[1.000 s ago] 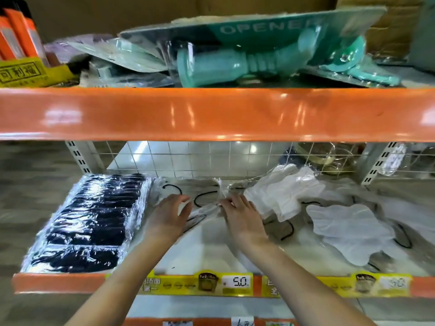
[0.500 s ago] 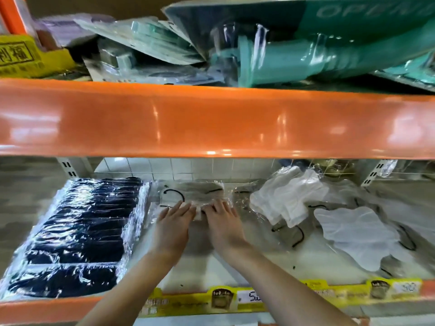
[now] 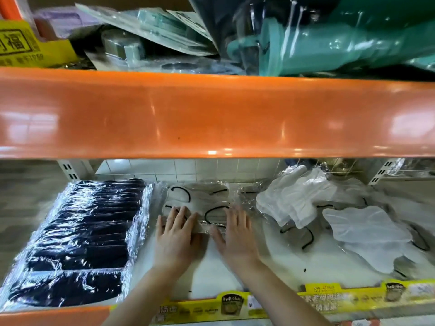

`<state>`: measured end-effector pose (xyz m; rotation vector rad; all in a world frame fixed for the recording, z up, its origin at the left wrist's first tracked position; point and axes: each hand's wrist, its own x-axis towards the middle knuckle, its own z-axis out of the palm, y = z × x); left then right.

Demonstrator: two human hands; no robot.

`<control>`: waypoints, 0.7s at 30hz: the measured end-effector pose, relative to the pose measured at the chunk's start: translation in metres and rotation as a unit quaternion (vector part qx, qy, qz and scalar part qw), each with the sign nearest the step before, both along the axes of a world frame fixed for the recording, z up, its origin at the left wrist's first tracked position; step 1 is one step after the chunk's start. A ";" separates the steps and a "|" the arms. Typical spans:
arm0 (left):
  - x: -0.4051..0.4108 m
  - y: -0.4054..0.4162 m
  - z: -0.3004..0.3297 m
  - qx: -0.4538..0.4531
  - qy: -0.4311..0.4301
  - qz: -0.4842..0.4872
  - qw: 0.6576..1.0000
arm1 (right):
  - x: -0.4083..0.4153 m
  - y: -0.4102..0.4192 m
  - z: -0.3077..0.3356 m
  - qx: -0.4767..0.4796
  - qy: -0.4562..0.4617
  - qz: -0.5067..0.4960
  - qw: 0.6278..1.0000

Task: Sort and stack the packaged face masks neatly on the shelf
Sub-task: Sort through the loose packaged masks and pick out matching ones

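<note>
Since both the left hand (image 3: 175, 234) and right hand (image 3: 235, 231) press flat, fingers straight, on the packaged white masks (image 3: 200, 203) mid-shelf (image 3: 211, 274), expect light, floppy, probably slippery film; grip edges.

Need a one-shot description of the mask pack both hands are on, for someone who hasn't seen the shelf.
Look at the lower shelf, under the orange beam. Between the neat row of black packs on the left and the loose heap of white masks on the right lies a clear pack. It alone has the left hand and right hand lying flat on it, with black ear loops showing through.
</note>
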<state>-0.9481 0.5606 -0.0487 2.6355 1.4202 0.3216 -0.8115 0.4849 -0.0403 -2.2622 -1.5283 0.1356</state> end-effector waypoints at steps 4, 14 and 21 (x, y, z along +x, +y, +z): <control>-0.003 0.006 -0.011 0.070 0.002 -0.032 0.997 | 0.002 0.007 0.004 0.035 0.110 -0.093 0.989; 0.004 0.009 -0.012 0.102 -0.041 -0.072 0.991 | 0.019 0.043 0.031 0.056 0.370 -0.142 0.917; 0.003 0.011 -0.001 0.049 -0.018 -0.048 0.997 | 0.019 0.035 0.029 0.063 0.209 -0.078 0.973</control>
